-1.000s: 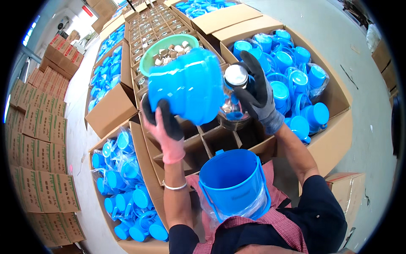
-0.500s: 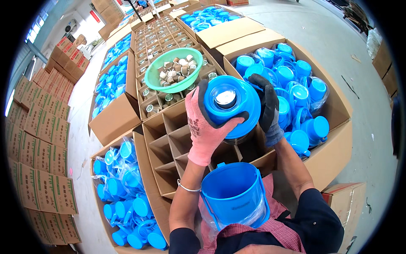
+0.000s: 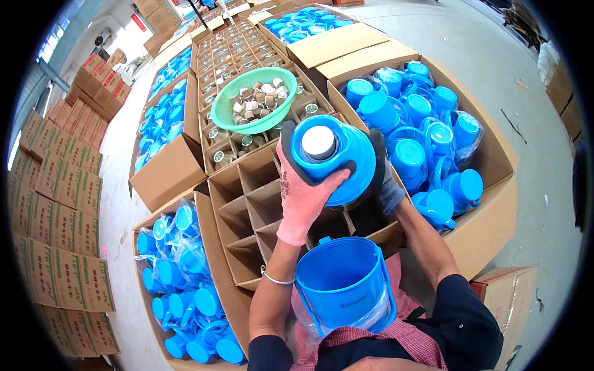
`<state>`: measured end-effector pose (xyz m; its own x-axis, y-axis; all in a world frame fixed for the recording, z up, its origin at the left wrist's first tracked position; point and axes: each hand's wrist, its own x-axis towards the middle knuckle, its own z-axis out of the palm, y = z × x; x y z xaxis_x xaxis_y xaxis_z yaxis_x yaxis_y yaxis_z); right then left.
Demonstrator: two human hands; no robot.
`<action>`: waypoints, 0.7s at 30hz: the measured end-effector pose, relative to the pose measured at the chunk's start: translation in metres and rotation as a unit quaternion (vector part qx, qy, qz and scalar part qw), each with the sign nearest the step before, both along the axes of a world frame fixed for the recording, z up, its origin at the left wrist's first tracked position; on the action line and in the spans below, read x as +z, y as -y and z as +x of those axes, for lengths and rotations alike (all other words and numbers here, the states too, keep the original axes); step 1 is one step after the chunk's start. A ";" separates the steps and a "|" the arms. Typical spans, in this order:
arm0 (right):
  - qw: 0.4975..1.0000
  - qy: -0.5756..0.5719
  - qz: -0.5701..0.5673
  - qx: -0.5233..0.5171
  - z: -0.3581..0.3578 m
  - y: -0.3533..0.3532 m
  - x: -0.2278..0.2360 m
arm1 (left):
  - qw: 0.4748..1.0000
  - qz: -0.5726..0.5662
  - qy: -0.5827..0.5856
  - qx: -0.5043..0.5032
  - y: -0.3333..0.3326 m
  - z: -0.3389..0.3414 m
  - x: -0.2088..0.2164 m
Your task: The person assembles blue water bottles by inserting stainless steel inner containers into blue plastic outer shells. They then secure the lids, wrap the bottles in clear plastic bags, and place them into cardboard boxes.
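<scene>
Between my hands is a blue plastic thermos top (image 3: 360,162), tilted a little left, with a white-topped stopper (image 3: 319,143) in its mouth. Dark glass shows under its lower rim. My left hand (image 3: 304,196), in a pink glove with dark fingertips, wraps round the left and near side, thumb across the front. Gripping the right side is my right hand (image 3: 383,176) in a dark grey glove; its fingers are partly hidden. Close to my body stands an open blue thermos casing (image 3: 343,303) with a handle and plastic film around its base.
Beneath my hands is a divided carton (image 3: 232,213); farther compartments hold glass liners (image 3: 249,143). A green basin (image 3: 216,117) of stoppers rests on it. Cartons of blue casings stand right (image 3: 413,156) and left (image 3: 179,303). Stacked boxes (image 3: 55,272) line the left.
The thermos top has tilted and shifted slightly left, so the white stopper top shows more fully. My right hand has slid lower along its right side.
</scene>
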<state>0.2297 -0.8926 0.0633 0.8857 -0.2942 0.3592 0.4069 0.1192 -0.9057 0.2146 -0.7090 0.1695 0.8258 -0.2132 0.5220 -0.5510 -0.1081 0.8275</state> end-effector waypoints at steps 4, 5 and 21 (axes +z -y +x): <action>0.981 -0.069 0.158 0.087 -0.012 -0.005 0.034 | 0.998 0.041 0.018 -0.049 -0.008 0.010 0.004; 0.979 -0.071 0.166 0.099 -0.010 -0.002 0.032 | 0.997 0.040 0.013 -0.068 -0.008 0.011 0.009; 0.989 0.024 0.049 0.137 0.012 -0.007 0.017 | 0.981 -0.114 -0.103 -0.122 -0.031 0.031 -0.033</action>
<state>0.2420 -0.8856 0.0804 0.9194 -0.0803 0.3851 0.3898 0.3177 -0.8644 0.2451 -0.6776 0.1363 0.8583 -0.3141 0.4058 -0.3554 0.2067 0.9116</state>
